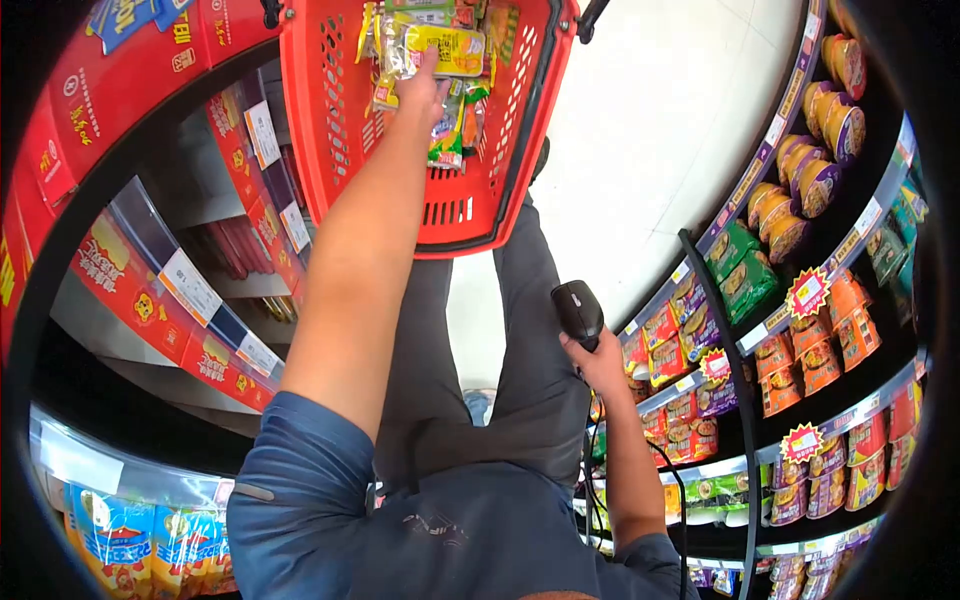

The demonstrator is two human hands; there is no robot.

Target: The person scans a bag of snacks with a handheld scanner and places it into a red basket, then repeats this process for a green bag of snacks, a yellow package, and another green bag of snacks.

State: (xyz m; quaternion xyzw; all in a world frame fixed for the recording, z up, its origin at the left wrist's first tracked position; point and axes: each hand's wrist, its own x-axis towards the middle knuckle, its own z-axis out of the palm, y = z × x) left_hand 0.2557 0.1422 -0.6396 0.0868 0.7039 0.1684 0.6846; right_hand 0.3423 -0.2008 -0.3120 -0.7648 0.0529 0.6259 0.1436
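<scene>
My left hand (pixel 421 93) reaches down into a red shopping basket (pixel 470 238). Its thumb presses on a yellow-and-clear snack packet (pixel 458 52), and the other fingers are mostly hidden. More snack packets (pixel 446 150) in green, yellow and clear wrapping lie around and under it in the basket. Low on the right, beside my leg, my right hand (pixel 597 362) is closed around the lower end of a black computer mouse (pixel 577 310). Thin black cables (pixel 598 480) hang close to that wrist.
Shelves of instant noodle cups (pixel 838 120) and bagged noodles (pixel 690 310) curve along the right. On the left stand red-fronted shelves with price tags (pixel 190 285). Blue snack bags (pixel 110 530) sit at lower left. Pale floor (pixel 640 130) shows between the shelves.
</scene>
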